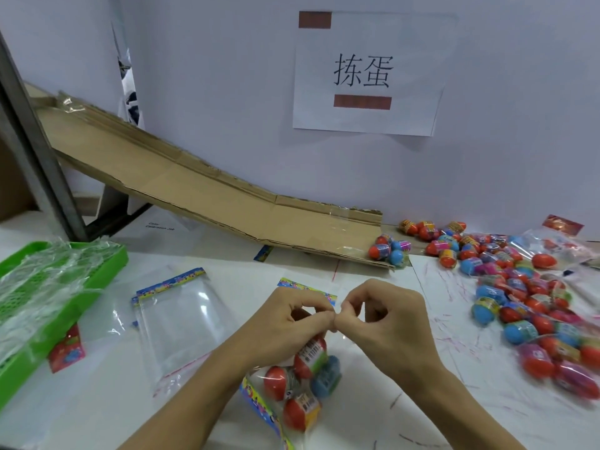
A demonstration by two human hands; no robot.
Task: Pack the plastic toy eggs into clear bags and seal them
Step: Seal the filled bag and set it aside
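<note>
A clear bag (302,381) holding several red and blue toy eggs hangs in front of me over the white table (373,394). My left hand (285,323) and my right hand (386,323) meet above it, fingertips together, both pinching the bag's top edge. Empty clear bags (181,316) with colourful header strips lie flat to the left. A heap of loose eggs (519,293) in red, blue and pink covers the table at the right.
A green plastic basket (65,287) with crumpled clear film stands at the left edge. A cardboard chute (201,196) slopes down from the back left toward the egg heap. A paper sign (367,73) hangs on the white wall.
</note>
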